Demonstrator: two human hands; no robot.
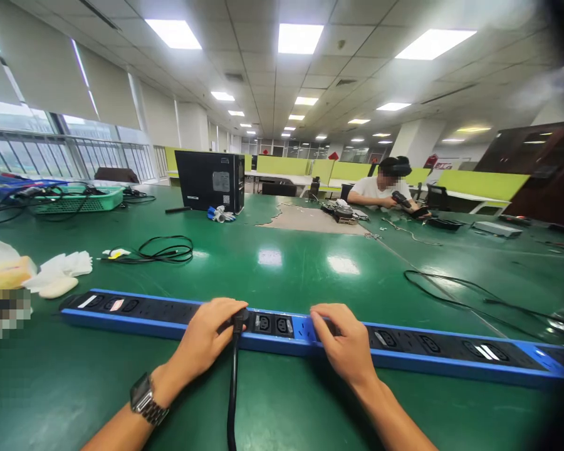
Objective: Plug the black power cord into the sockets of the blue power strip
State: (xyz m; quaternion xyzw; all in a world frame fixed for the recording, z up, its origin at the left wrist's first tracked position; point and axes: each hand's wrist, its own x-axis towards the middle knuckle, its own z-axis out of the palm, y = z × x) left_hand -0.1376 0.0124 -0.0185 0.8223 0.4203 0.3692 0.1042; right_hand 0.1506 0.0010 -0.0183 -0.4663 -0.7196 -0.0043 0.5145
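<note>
A long blue power strip (160, 310) with black socket panels lies across the green table in front of me. My left hand (207, 332), with a watch on its wrist, is closed on a black plug (239, 321) at one of the sockets left of the middle. How far the plug sits in the socket I cannot tell. From it a thick black cord (233, 388) runs down towards me. My right hand (348, 344) grips the strip to the right of the middle, its thumb and fingers bent over a blue section.
Black cables lie coiled on the left (167, 254) and loose on the right (451, 294). A black computer case (211, 178), gloves (220, 215) and a green basket (82, 200) stand farther back. Across the table a person (388, 185) holds a dark tool.
</note>
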